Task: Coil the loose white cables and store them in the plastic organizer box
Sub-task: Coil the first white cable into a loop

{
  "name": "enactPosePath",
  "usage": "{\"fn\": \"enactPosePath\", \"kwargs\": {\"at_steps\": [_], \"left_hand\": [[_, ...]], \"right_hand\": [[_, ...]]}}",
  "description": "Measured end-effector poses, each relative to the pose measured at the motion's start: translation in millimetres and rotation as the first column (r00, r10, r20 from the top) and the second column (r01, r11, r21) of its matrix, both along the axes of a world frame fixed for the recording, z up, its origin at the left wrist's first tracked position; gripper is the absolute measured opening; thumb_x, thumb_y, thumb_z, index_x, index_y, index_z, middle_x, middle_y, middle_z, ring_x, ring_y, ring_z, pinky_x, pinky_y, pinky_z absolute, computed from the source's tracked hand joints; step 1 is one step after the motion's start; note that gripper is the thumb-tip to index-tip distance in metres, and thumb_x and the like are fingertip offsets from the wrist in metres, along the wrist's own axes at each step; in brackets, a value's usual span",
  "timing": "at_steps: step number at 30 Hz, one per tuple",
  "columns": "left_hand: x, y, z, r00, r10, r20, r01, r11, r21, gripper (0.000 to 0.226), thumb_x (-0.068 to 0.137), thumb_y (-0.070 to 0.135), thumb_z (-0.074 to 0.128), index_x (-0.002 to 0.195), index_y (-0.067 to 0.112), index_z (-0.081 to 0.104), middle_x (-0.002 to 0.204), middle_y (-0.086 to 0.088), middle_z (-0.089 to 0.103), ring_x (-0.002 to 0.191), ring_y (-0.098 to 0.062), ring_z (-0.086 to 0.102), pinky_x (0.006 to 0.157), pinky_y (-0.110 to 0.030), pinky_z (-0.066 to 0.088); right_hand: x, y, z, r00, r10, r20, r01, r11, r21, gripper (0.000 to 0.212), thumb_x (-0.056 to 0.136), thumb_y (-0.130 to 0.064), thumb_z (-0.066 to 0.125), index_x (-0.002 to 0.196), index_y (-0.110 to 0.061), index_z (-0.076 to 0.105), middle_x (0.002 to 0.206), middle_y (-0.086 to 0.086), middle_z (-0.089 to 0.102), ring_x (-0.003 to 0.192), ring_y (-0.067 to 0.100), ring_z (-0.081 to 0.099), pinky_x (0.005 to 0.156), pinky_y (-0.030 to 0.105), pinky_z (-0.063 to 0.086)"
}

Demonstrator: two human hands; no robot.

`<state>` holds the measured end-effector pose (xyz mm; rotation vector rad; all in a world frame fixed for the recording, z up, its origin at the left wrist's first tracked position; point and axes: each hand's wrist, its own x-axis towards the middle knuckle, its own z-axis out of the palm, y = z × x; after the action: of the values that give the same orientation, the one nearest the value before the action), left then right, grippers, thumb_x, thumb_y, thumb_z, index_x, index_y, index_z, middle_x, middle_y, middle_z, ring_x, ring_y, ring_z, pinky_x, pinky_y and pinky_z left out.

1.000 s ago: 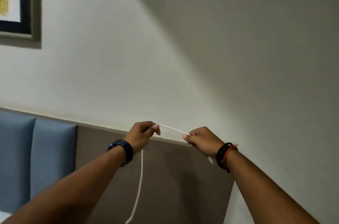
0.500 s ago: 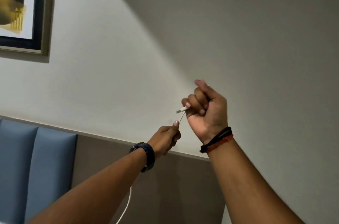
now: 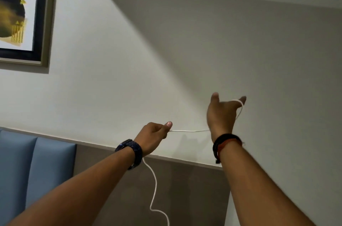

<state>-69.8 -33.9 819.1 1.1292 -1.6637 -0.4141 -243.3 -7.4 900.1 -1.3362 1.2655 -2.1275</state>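
Note:
A thin white cable (image 3: 188, 131) stretches level between my two raised hands in front of the wall. My left hand (image 3: 154, 134) pinches it between thumb and fingers, and the slack drops from under that wrist and snakes down to the bottom edge. My right hand (image 3: 221, 114) is held up with its fingers spread. The cable loops over its outermost finger and runs behind the palm. The plastic organizer box is out of view.
A framed picture (image 3: 22, 16) hangs on the pale wall at the upper left. Below the hands runs a padded headboard, with blue panels (image 3: 33, 166) at the left and a grey-brown panel (image 3: 185, 188) in the middle.
My right hand has opened from a fist and moved right, so the cable now loops over a finger. My left hand has pulled away, drawing the cable straight between them.

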Motion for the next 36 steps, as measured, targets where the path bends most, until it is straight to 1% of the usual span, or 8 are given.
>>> {"fn": "enactPosePath", "kwargs": {"at_steps": [3, 6, 13, 18, 24, 28, 32, 36], "left_hand": [[1.8, -2.2, 5.8, 0.996, 0.053, 0.070, -0.051, 0.998, -0.039, 0.059, 0.089, 0.057, 0.044, 0.046, 0.019, 0.032, 0.032, 0.010, 0.028, 0.033, -0.008, 0.022, 0.046, -0.024, 0.023], [4.6, -8.3, 12.1, 0.987, 0.119, 0.108, -0.109, 0.990, -0.091, 0.059, 0.089, 0.057, 0.044, 0.050, 0.014, 0.035, 0.042, 0.007, 0.030, 0.037, -0.009, 0.021, 0.049, -0.026, 0.024], [10.6, -14.3, 18.8, 0.988, 0.150, -0.035, -0.154, 0.978, -0.143, 0.059, 0.093, 0.047, 0.046, 0.047, 0.013, 0.033, 0.044, 0.001, 0.040, 0.041, -0.013, 0.030, 0.052, -0.028, 0.023], [-10.4, -6.6, 18.5, 0.970, -0.039, -0.240, 0.020, 0.997, -0.079, 0.061, 0.094, 0.048, 0.042, 0.056, 0.002, 0.050, 0.050, -0.002, 0.041, 0.047, -0.015, 0.035, 0.056, -0.028, 0.028], [-18.2, 1.4, 7.2, 0.993, -0.071, -0.091, 0.074, 0.997, 0.030, 0.067, 0.092, 0.055, 0.041, 0.033, 0.024, 0.036, 0.041, 0.011, 0.028, 0.040, -0.011, 0.020, 0.049, -0.026, 0.021], [-5.8, 6.7, 5.9, 1.000, -0.010, -0.015, 0.010, 0.999, 0.042, 0.065, 0.088, 0.057, 0.047, 0.034, 0.022, 0.034, 0.039, 0.011, 0.031, 0.035, -0.008, 0.019, 0.048, -0.026, 0.022], [7.6, 9.7, 18.5, 0.996, 0.089, -0.016, -0.090, 0.990, -0.106, 0.062, 0.088, 0.052, 0.051, 0.043, 0.020, 0.022, 0.052, -0.004, 0.035, 0.040, -0.011, 0.018, 0.047, -0.025, 0.018], [21.9, 8.3, 34.8, 0.982, 0.188, 0.007, -0.183, 0.961, -0.206, 0.062, 0.090, 0.047, 0.051, 0.044, 0.021, 0.019, 0.036, 0.007, 0.017, 0.036, -0.011, 0.016, 0.046, -0.026, 0.017]], "right_hand": [[1.3, -5.1, -39.4, 0.754, -0.064, -0.654, 0.241, 0.953, 0.185, 0.067, 0.093, -0.055, 0.035, 0.130, -0.001, 0.043, 0.127, 0.020, 0.057, 0.115, 0.036, 0.055, 0.095, 0.036, 0.042], [8.7, -1.5, -56.1, 0.489, 0.232, -0.841, 0.232, 0.894, 0.382, 0.072, 0.086, -0.072, 0.015, 0.066, -0.015, 0.055, 0.075, 0.007, 0.063, 0.070, 0.025, 0.058, 0.070, 0.035, 0.045], [20.5, 19.2, -51.8, 0.449, 0.798, -0.402, -0.437, 0.589, 0.680, 0.062, 0.093, -0.060, 0.026, 0.044, -0.023, 0.032, 0.049, -0.002, 0.037, 0.044, 0.012, 0.035, 0.050, 0.026, 0.028], [25.4, 38.9, -28.3, 0.223, 0.971, 0.080, -0.946, 0.196, 0.257, 0.052, 0.096, -0.049, 0.035, 0.053, -0.021, 0.035, 0.041, -0.008, 0.029, 0.035, 0.009, 0.033, 0.034, 0.020, 0.027], [17.1, 37.1, 9.8, 0.578, 0.766, 0.282, -0.652, 0.642, -0.404, 0.018, 0.097, -0.016, 0.043, 0.079, -0.018, 0.048, 0.056, -0.004, 0.043, 0.038, 0.007, 0.032, 0.038, 0.019, 0.028], [-6.3, 19.3, 10.0, 0.982, -0.010, 0.187, 0.073, 0.939, -0.335, 0.015, 0.095, -0.016, 0.046, 0.109, -0.010, 0.044, 0.082, -0.002, 0.053, 0.069, 0.009, 0.055, 0.058, 0.009, 0.040], [-10.8, 9.3, -29.0, 0.585, -0.361, -0.726, 0.388, 0.911, -0.141, 0.054, 0.092, -0.056, 0.035, 0.097, -0.005, 0.054, 0.088, 0.015, 0.067, 0.084, 0.033, 0.063, 0.071, 0.032, 0.045], [2.7, 23.1, -51.5, 0.422, 0.352, -0.835, 0.140, 0.885, 0.444, 0.075, 0.081, -0.078, 0.012, 0.059, -0.016, 0.048, 0.061, 0.003, 0.055, 0.054, 0.020, 0.051, 0.062, 0.032, 0.043]]}}
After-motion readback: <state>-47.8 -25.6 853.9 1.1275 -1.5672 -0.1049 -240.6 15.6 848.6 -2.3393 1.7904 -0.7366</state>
